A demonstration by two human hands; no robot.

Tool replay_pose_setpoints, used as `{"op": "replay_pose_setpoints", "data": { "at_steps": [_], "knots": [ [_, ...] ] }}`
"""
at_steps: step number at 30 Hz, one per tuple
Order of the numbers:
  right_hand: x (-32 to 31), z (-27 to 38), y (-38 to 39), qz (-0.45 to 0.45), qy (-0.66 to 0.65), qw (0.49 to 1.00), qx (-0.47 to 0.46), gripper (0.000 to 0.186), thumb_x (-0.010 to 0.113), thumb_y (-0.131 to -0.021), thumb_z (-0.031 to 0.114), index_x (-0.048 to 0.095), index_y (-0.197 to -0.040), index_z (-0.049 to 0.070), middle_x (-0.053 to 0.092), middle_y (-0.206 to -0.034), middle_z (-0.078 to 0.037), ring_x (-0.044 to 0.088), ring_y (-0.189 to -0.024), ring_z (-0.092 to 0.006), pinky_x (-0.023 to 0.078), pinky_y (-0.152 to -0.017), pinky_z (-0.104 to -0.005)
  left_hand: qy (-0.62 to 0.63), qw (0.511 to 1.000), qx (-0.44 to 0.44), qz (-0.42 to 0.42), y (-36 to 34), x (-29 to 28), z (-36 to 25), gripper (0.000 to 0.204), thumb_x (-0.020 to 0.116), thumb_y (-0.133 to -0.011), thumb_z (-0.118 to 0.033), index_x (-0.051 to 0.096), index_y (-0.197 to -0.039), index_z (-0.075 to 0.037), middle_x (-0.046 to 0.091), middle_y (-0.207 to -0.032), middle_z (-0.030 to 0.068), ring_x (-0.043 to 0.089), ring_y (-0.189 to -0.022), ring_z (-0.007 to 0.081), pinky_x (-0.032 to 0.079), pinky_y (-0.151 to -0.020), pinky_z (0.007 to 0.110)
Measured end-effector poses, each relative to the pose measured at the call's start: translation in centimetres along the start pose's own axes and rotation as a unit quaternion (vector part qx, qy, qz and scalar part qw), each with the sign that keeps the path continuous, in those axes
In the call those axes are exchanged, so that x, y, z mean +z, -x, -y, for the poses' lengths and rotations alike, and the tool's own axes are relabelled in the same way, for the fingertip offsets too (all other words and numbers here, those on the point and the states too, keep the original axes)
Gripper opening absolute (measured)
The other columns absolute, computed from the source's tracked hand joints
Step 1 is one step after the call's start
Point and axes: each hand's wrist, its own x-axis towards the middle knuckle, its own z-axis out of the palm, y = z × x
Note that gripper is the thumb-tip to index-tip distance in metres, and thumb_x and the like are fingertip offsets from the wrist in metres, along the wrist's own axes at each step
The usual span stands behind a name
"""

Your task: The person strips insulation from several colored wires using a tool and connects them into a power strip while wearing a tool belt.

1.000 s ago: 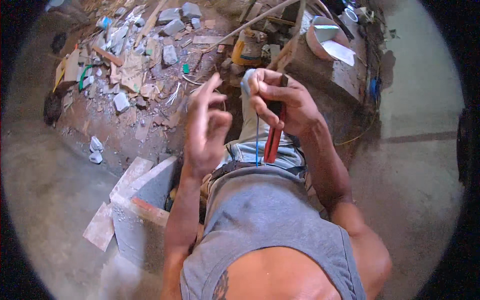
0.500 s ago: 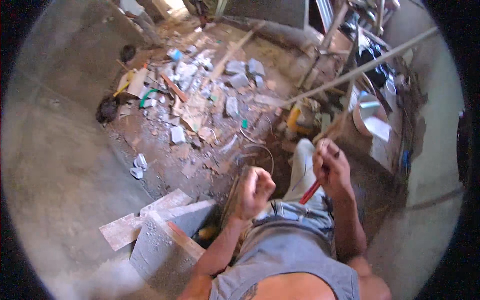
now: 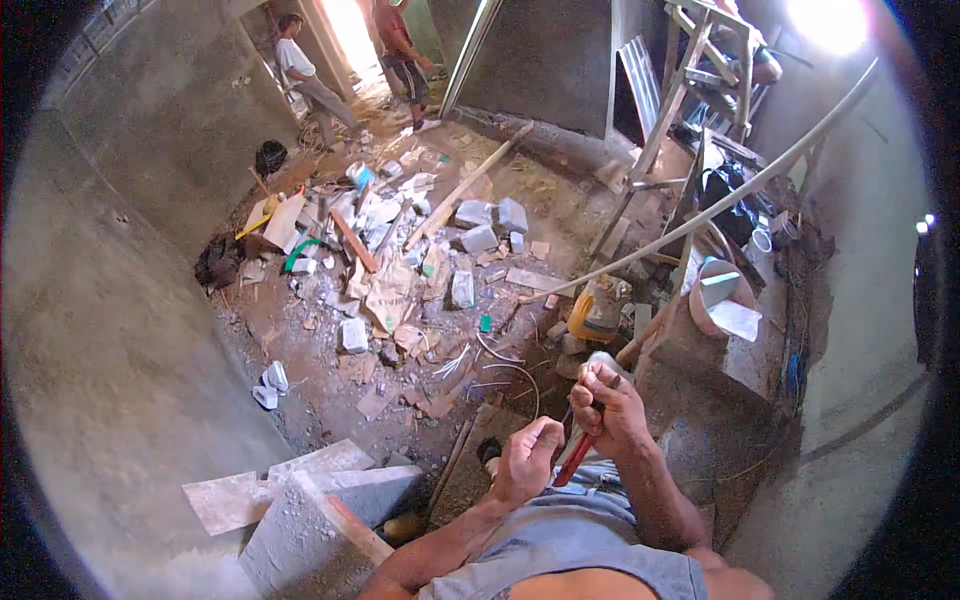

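My right hand (image 3: 612, 408) is closed around red-handled pliers (image 3: 573, 461); the handles slant down out of the fist and the jaws are hidden by my fingers. Just left of it, a little lower, my left hand (image 3: 527, 458) is closed with thumb against fingers. What it pinches, if anything, is too small or hidden to make out. Both hands are held in front of my waist, close together but apart, above my grey clothing (image 3: 570, 545).
Rubble with grey block pieces (image 3: 478, 238) covers the floor ahead. A long pole (image 3: 700, 222) slants across the right, near a yellow jug (image 3: 597, 312) and a bucket (image 3: 708, 312). Boards and a slab (image 3: 305, 535) lean at lower left. Two people (image 3: 402, 50) stand by the far doorway.
My hands have come closer together, the right moving left and down, the left moving down. The view has tilted up, showing more of the far doorway and the people there.
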Motion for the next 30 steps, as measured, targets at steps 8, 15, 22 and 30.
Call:
{"op": "replay_pose_setpoints", "data": {
  "at_steps": [8,15,22,30],
  "knots": [
    [-2.8,4.6,-1.0,-0.043,0.006,0.991,-0.126,0.011,0.058,-0.098,0.019,0.054,-0.091,0.012,0.049,-0.069,0.003,0.041,-0.049,-0.0061,0.03,-0.04,-0.0213,0.137,0.972,-0.189,0.018,3.2,-1.6,0.1,0.035,0.054,-0.102,-0.035,0.058,-0.08,-0.009,0.049,-0.065,-0.0049,0.044,-0.059,0.0041,0.034,-0.052,0.023],
    [1.5,4.7,0.5,0.035,0.328,0.936,-0.123,0.012,0.055,-0.101,0.017,0.056,-0.096,0.005,0.053,-0.074,0.002,0.046,-0.054,-0.0057,0.037,-0.045,-0.0224,-0.073,0.981,0.118,-0.137,0.0,0.0,-3.9,0.027,0.055,-0.101,-0.025,0.062,-0.096,0.0,0.066,-0.077,0.0081,0.063,-0.073,0.0195,0.049,-0.066,0.037],
    [2.6,2.1,-0.1,0.107,0.244,0.962,-0.062,0.015,0.057,-0.101,0.022,0.055,-0.095,0.008,0.053,-0.072,0.002,0.046,-0.055,-0.0048,0.036,-0.044,-0.0205,0.068,0.993,-0.091,-0.001,0.0,0.0,-0.5,0.033,0.046,-0.106,-0.027,0.055,-0.082,-0.006,0.054,-0.07,0.0,0.047,-0.066,0.0108,0.038,-0.06,0.028],
    [3.8,2.0,0.5,0.116,0.024,0.993,0.015,0.012,0.058,-0.098,0.018,0.054,-0.099,0.006,0.05,-0.069,0.0,0.038,-0.047,-0.0059,0.029,-0.038,-0.0199,0.429,0.856,-0.287,-0.038,1.1,0.5,-5.2,0.043,0.048,-0.103,-0.038,0.035,-0.066,-0.02,0.027,-0.057,-0.0077,0.025,-0.043,0.0078,0.021,-0.041,0.027]
  ]
}}
